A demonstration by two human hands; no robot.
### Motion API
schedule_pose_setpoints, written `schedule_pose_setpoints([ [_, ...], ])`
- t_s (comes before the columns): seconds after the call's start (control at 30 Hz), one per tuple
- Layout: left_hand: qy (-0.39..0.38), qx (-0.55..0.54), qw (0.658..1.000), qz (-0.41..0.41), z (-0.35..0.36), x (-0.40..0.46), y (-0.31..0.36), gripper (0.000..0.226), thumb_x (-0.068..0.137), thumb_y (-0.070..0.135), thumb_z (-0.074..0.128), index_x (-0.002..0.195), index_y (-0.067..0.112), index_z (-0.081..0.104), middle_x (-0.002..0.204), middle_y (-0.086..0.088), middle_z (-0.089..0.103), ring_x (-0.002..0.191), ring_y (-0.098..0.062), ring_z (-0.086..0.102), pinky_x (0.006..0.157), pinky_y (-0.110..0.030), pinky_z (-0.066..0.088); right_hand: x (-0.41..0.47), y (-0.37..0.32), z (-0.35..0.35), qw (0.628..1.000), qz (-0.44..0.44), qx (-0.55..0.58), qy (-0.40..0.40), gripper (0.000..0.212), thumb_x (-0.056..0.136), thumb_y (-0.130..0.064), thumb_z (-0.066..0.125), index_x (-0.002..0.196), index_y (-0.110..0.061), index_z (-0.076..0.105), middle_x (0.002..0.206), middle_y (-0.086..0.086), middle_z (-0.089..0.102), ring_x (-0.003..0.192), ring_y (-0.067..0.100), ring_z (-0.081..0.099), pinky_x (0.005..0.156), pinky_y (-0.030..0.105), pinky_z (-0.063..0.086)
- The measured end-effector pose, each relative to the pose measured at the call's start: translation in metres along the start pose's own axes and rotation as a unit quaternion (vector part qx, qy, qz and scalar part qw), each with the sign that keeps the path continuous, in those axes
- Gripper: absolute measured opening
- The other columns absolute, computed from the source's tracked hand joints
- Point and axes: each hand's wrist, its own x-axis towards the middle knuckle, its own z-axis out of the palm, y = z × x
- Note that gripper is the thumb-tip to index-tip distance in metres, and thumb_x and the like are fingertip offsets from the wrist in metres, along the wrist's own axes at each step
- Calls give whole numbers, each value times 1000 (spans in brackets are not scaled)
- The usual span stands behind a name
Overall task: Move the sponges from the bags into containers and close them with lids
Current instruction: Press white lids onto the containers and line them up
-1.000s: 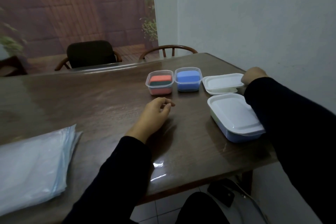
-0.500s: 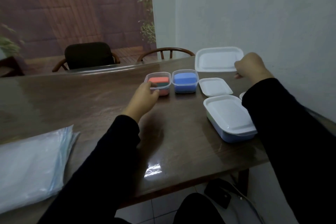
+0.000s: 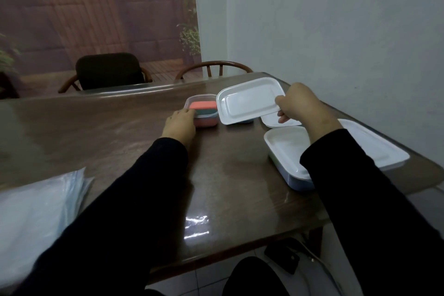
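Note:
A small clear container (image 3: 207, 123) holding a red and green sponge (image 3: 203, 105) stands mid-table. My left hand (image 3: 179, 126) grips its near left side. My right hand (image 3: 301, 106) pinches the right edge of a large white lid (image 3: 248, 101), holding it tilted in the air. That lid covers the view of the blue sponge container, of which only a sliver (image 3: 245, 122) shows below it. A small white lid (image 3: 274, 122) lies on the table under my right hand.
A large container closed with a white lid (image 3: 287, 151) sits near my right forearm, with another white-lidded one (image 3: 377, 145) beside it by the wall. Flat plastic bags (image 3: 36, 211) lie stacked at the near left. Two chairs stand behind the table's far edge.
My left hand reached forward from the table to the red sponge container. My right hand lifted the large white lid off the stack and swung it left over the blue sponge container.

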Motion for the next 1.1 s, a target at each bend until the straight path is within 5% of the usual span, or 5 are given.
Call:
schedule_pose_setpoints([
  [0.27, 19, -25, 999, -4, -15, -27, -13, 39, 87, 8, 45, 117, 22, 65, 120, -13, 63, 108, -35, 59, 94, -41, 48, -20, -18, 3, 999, -44, -22, -5, 27, 86, -9, 40, 64, -3, 54, 46, 3, 64, 49, 18, 59, 51, 25, 37],
  [0.47, -17, -47, 998, -23, -39, -79, -24, 34, 86, 13, 50, 114, 24, 68, 119, -8, 65, 111, -29, 59, 92, -35, 48, -44, -39, 20, 995, -89, -43, -18, 27, 80, -11, 44, 73, 4, 65, 67, 17, 71, 73, 34, 68, 81, 37, 54],
  [0.7, -30, -87, 995, -26, -66, -166, -18, 35, 83, 13, 52, 111, 26, 70, 116, 1, 68, 109, -25, 59, 90, -34, 48, -70, -47, 43, 987, -128, -73, -62, 28, 83, -15, 44, 59, -10, 57, 66, 13, 71, 76, 29, 69, 83, 39, 53],
  [0.93, -97, -230, 967, -45, -93, -219, -25, 48, 92, 7, 42, 136, 28, 46, 137, 11, 50, 122, -13, 51, 100, -24, 37, -78, -44, 48, 986, -125, -44, -105, 31, 91, -16, 44, 64, -8, 57, 75, 14, 70, 79, 27, 67, 79, 32, 49],
  [1.1, 9, -393, 908, -144, -96, -208, -32, 22, 96, 39, 40, 100, 28, 60, 104, 9, 65, 94, -8, 61, 90, -34, 46, -80, -46, 41, 976, -173, -32, -132, 20, 92, -16, 45, 88, -7, 62, 74, 7, 66, 69, 17, 60, 63, 27, 44],
])
